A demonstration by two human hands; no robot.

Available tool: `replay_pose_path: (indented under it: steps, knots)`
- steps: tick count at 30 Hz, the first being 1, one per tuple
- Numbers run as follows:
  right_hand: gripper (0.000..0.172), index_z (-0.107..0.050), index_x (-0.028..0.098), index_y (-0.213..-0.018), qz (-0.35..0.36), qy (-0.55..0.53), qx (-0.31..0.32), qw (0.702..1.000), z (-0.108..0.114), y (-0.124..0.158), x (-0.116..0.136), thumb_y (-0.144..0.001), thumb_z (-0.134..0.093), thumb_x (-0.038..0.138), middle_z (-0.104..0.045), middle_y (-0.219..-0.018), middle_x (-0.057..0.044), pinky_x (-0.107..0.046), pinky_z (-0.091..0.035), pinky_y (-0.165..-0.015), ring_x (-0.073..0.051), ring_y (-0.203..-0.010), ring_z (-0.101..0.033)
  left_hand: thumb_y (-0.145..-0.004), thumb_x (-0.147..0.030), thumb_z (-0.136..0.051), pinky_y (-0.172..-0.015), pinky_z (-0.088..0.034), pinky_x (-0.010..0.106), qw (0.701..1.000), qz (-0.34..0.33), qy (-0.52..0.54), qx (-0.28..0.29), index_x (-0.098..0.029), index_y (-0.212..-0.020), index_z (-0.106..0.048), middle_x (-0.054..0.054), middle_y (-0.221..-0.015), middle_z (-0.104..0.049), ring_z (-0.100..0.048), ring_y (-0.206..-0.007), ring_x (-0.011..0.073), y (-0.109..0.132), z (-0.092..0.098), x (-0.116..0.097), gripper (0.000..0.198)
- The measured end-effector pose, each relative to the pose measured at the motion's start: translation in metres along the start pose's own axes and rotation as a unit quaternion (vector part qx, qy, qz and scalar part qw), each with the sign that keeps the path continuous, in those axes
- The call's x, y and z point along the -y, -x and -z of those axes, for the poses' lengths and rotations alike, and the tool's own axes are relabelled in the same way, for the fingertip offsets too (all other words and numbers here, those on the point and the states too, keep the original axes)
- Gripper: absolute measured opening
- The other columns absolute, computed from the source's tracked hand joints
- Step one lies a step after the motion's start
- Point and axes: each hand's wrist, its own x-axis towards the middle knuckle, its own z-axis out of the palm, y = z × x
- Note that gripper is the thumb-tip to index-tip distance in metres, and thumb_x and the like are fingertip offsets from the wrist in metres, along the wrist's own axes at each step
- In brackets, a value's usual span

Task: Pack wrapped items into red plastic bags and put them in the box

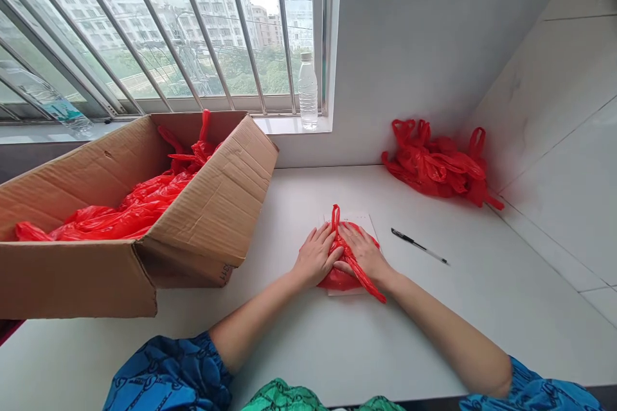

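Observation:
A small red plastic bag [343, 280] with handles lies on a sheet or pad of white paper [364, 219] on the table. My left hand [315, 257] rests flat on the bag's left side, fingers pointing away from me. On the right side, my right hand [362, 253] presses flat in the same way. Both thumbs come close together over the middle. One handle loop sticks up beyond my fingers; another strip trails toward me beside my right wrist. What the bag contains, if anything, is hidden. Right of the paper lies a black-and-clear pen [419, 246].
A cardboard box [207, 205] holding red plastic bags [139, 202] stands open at the left. More red bags [441, 164] are piled on the white table [308, 347] at the back right by the wall. A clear bottle [308, 93] stands on the windowsill; another bottle [67, 112] leans at the left.

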Motion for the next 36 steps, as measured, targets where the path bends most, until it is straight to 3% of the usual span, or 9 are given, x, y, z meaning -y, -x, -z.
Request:
replay_pose_path:
  steps: [9, 13, 16, 21, 24, 28, 32, 34, 36]
  knots:
    - [0.073, -0.031, 0.014, -0.154, -0.012, -0.004, 0.018, 1.000, -0.001, -0.001, 0.002, -0.098, -0.039, 0.061, -0.033, -0.158, -0.014, -0.055, -0.023, -0.121, -0.030, -0.147, -0.030, -0.103, -0.044, -0.030, -0.122, -0.023, 0.048, 1.000, 0.003, 0.017, -0.005, -0.020, -0.143, -0.049, 0.008, -0.156, -0.040, -0.029, -0.149, 0.0242, -0.001, -0.005, 0.003, 0.050]
    - [0.060, -0.049, 0.016, -0.142, 0.009, -0.046, -0.049, 0.998, 0.009, 0.002, 0.005, -0.097, -0.048, 0.056, -0.055, -0.144, -0.014, -0.053, -0.034, -0.115, -0.030, -0.134, -0.049, -0.104, -0.042, -0.030, -0.121, -0.024, 0.046, 0.998, -0.002, 0.054, -0.021, -0.021, -0.132, -0.058, 0.006, -0.148, -0.051, -0.036, -0.145, 0.0228, 0.006, 0.006, -0.002, 0.045]
    - [0.034, -0.068, 0.021, -0.112, 0.015, -0.109, -0.139, 0.984, 0.028, 0.005, 0.014, -0.095, -0.056, 0.048, -0.074, -0.105, -0.008, -0.045, -0.051, -0.094, -0.026, -0.098, -0.069, -0.103, -0.049, -0.029, -0.114, -0.032, 0.043, 0.995, -0.037, 0.083, -0.044, -0.023, -0.120, -0.062, 0.006, -0.128, -0.066, -0.054, -0.126, 0.0221, 0.018, 0.024, -0.013, 0.045]
    - [0.027, -0.066, 0.023, -0.092, -0.068, -0.299, -0.166, 0.937, 0.062, 0.020, 0.055, -0.086, -0.068, 0.050, -0.069, -0.071, 0.000, -0.028, -0.050, -0.055, -0.017, -0.058, -0.061, -0.079, -0.072, -0.060, -0.068, -0.046, 0.029, 0.996, -0.068, 0.051, -0.019, -0.020, -0.093, -0.060, 0.004, -0.081, -0.067, -0.061, -0.071, 0.0179, 0.041, 0.058, -0.042, 0.055]
    - [0.045, -0.063, 0.026, -0.109, -0.071, -0.388, -0.159, 0.905, 0.075, 0.030, 0.071, -0.081, -0.069, 0.060, -0.063, -0.062, 0.004, -0.027, -0.047, -0.049, -0.016, -0.049, -0.054, -0.088, -0.055, -0.059, -0.050, -0.032, 0.022, 0.994, -0.071, 0.080, 0.035, -0.019, -0.072, -0.050, -0.003, -0.060, -0.050, -0.041, -0.052, 0.0089, 0.055, 0.101, -0.060, 0.041]
    - [0.050, -0.060, 0.027, -0.121, -0.055, -0.427, -0.149, 0.890, 0.083, 0.043, 0.057, -0.089, -0.054, 0.064, -0.067, -0.075, -0.003, -0.032, -0.053, -0.063, -0.022, -0.065, -0.064, -0.094, -0.046, -0.055, -0.049, -0.032, 0.017, 0.977, -0.009, 0.203, 0.056, -0.016, -0.073, -0.052, -0.005, -0.059, -0.041, -0.036, -0.054, 0.0061, 0.080, 0.195, -0.071, 0.037]
    - [0.036, -0.067, 0.026, -0.107, -0.173, -0.381, -0.157, 0.894, 0.078, 0.051, 0.039, -0.093, -0.052, 0.056, -0.065, -0.070, -0.001, -0.034, -0.052, -0.076, -0.021, -0.070, -0.063, -0.090, -0.053, -0.060, -0.058, -0.045, 0.019, 0.955, 0.089, 0.221, -0.174, -0.011, -0.092, -0.063, -0.001, -0.076, -0.057, -0.053, -0.067, 0.0094, 0.097, 0.295, -0.050, 0.041]
    - [0.036, -0.068, 0.026, -0.101, -0.214, -0.375, -0.136, 0.892, 0.069, 0.052, 0.040, -0.093, -0.052, 0.057, -0.063, -0.067, -0.001, -0.030, -0.050, -0.068, -0.021, -0.069, -0.062, -0.091, -0.053, -0.059, -0.067, -0.048, 0.021, 0.926, 0.128, 0.123, -0.334, -0.007, -0.105, -0.063, 0.000, -0.084, -0.060, -0.054, -0.071, 0.0084, 0.093, 0.337, -0.023, 0.049]
    - [0.037, -0.068, 0.026, -0.099, -0.218, -0.376, -0.109, 0.894, 0.058, 0.052, 0.045, -0.092, -0.052, 0.058, -0.062, -0.065, -0.001, -0.025, -0.046, -0.055, -0.020, -0.068, -0.062, -0.091, -0.056, -0.057, -0.077, -0.049, 0.024, 0.899, 0.173, -0.034, -0.402, -0.001, -0.105, -0.064, -0.003, -0.079, -0.058, -0.052, -0.070, 0.0058, 0.078, 0.374, 0.015, 0.057]
